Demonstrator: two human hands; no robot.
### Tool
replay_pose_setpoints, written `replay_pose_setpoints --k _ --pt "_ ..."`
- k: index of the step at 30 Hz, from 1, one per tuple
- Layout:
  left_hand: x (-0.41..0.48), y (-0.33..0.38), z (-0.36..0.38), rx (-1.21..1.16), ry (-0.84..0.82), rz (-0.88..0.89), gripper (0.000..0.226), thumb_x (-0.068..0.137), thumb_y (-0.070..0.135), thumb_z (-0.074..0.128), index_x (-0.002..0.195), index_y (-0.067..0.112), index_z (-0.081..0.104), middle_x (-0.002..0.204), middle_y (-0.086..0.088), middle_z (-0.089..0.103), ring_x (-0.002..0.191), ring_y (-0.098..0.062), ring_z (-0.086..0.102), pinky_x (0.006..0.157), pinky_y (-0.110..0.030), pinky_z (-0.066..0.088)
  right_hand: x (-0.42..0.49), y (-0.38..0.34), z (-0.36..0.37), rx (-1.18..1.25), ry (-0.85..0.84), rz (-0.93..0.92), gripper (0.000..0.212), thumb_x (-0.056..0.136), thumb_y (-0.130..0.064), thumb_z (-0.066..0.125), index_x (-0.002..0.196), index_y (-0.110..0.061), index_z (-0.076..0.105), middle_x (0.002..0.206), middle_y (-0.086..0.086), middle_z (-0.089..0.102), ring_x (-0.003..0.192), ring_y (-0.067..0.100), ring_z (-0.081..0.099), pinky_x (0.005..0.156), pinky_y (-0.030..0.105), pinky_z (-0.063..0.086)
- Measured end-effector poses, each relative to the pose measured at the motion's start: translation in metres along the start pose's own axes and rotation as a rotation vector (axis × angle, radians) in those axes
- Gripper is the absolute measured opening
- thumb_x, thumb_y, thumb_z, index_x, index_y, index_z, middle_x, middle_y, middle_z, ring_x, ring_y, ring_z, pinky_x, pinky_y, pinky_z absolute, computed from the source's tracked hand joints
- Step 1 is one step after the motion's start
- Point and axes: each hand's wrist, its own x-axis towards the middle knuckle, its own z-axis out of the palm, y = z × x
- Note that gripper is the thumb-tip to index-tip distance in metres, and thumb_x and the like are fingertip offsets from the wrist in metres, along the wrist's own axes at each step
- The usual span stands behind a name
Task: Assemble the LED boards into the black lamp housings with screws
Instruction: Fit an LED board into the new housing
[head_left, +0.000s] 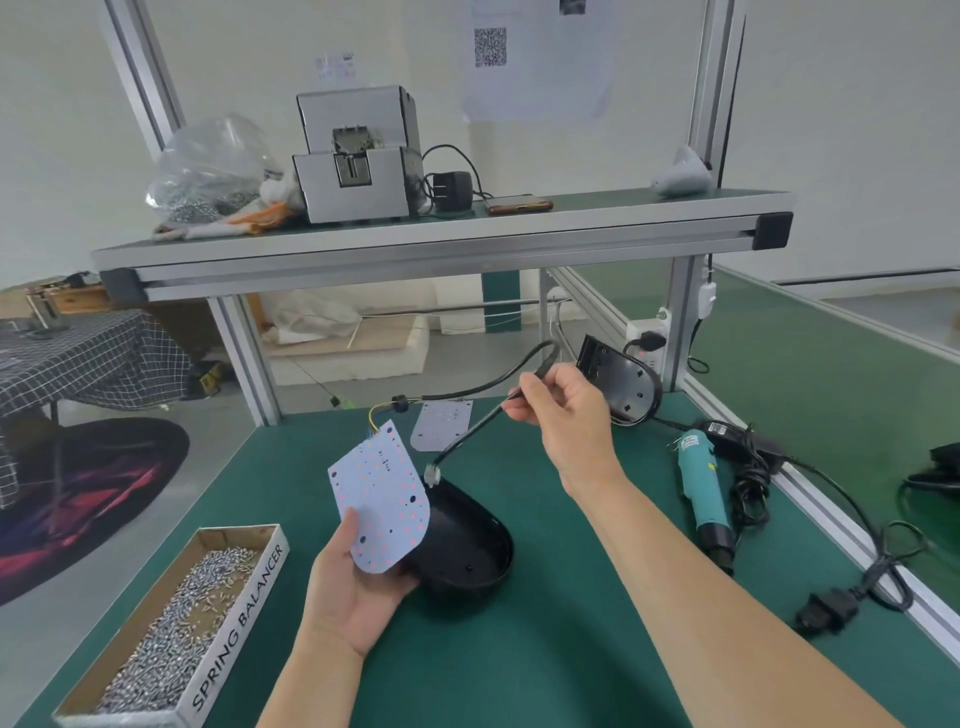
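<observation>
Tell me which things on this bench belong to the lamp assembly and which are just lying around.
Job: LED board in the left hand, black housing, cable pinched by the right hand, box of screws, electric screwdriver.
Lying about: phone, plastic bag, power adapter on the shelf.

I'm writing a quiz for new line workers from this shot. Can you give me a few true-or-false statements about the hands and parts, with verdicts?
1. The left hand holds the LED board. True.
2. The right hand grips the teal screwdriver. False: it pinches the black cable; the screwdriver lies on the green mat.
3. The screw box sits at the mat's left. True.
4. The LED board is screwed into the black housing. False: it is held tilted, not seated.
5. A second board lies flat farther back. True.
</observation>
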Motion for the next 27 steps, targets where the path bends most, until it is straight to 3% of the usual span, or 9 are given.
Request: replay_pose_setpoints --k 4,10,12,15,20,22,24,27 --pt "0.002 -0.002 -0.003 0.06 0.093 0.021 0.047 0.096 0.04 0.055 0.136 0.014 0.058 0.129 -0.01 0.069 0.113 -0.031 0.069 0.091 -0.051 0.055 -0.007 0.014 0.014 -0.03 -0.045 0.034 0.02 0.099 -0.016 0.063 0.085 -0.001 0.061 0.076 0.007 0.076 0.076 0.023 0.076 0.082 0.042 0.062" --pt "0.005 0.007 -0.012 0.105 0.161 0.074 0.036 0.102 0.036 0.052 0.126 0.013 0.064 0.123 -0.007 0.072 0.103 -0.025 0.074 0.071 -0.039 0.063 -0.008 0.015 0.014 -0.059 -0.026 0.09 0.022 0.098 -0.017 0.064 0.081 -0.003 0.06 0.072 0.003 0.075 0.072 0.021 0.076 0.085 0.048 0.061" --pt "0.005 0.012 -0.015 0.123 0.143 0.075 0.036 0.101 0.036 0.051 0.124 0.013 0.066 0.124 -0.007 0.072 0.103 -0.025 0.074 0.072 -0.039 0.062 -0.007 0.004 0.01 -0.158 -0.041 0.014 0.024 0.098 -0.019 0.064 0.078 -0.006 0.058 0.07 0.001 0.075 0.069 0.017 0.075 0.081 0.043 0.062" --pt "0.005 0.019 -0.01 0.154 0.106 0.082 0.036 0.099 0.037 0.053 0.122 0.013 0.068 0.123 -0.007 0.072 0.103 -0.023 0.073 0.067 -0.035 0.063 -0.007 -0.019 0.007 -0.25 -0.121 -0.16 0.027 0.098 -0.017 0.064 0.077 -0.004 0.054 0.069 0.006 0.073 0.066 0.01 0.074 0.068 0.024 0.059" --pt "0.003 0.021 0.009 0.182 0.029 0.084 0.039 0.093 0.04 0.056 0.114 0.015 0.076 0.127 -0.007 0.071 0.109 -0.022 0.071 0.071 -0.033 0.063 -0.009 -0.053 0.006 -0.315 -0.278 -0.416 0.023 0.097 -0.008 0.066 0.079 0.001 0.055 0.071 0.009 0.069 0.067 0.009 0.072 0.064 0.018 0.054" --pt "0.002 0.021 0.017 0.186 -0.009 0.085 0.037 0.094 0.042 0.053 0.111 0.021 0.079 0.129 -0.006 0.069 0.113 -0.021 0.069 0.075 -0.033 0.062 -0.01 -0.064 0.005 -0.376 -0.302 -0.539 0.026 0.097 -0.006 0.065 0.075 -0.007 0.051 0.07 0.008 0.064 0.068 0.012 0.071 0.063 0.022 0.054" --pt "0.0 0.021 0.024 0.175 -0.049 0.076 0.038 0.095 0.043 0.051 0.115 0.022 0.077 0.132 -0.006 0.068 0.116 -0.021 0.068 0.077 -0.033 0.062 -0.012 -0.072 0.006 -0.482 -0.324 -0.66 0.027 0.097 -0.007 0.065 0.075 -0.007 0.05 0.068 0.008 0.058 0.066 0.021 0.065 0.062 0.036 0.053" --pt "-0.002 0.018 0.033 0.169 -0.092 0.053 0.04 0.097 0.043 0.049 0.118 0.022 0.076 0.132 -0.007 0.068 0.116 -0.022 0.068 0.078 -0.033 0.061 -0.014 -0.076 0.009 -0.558 -0.313 -0.78 0.028 0.096 -0.007 0.066 0.073 -0.003 0.049 0.066 0.009 0.052 0.063 0.026 0.051 0.06 0.036 0.044"
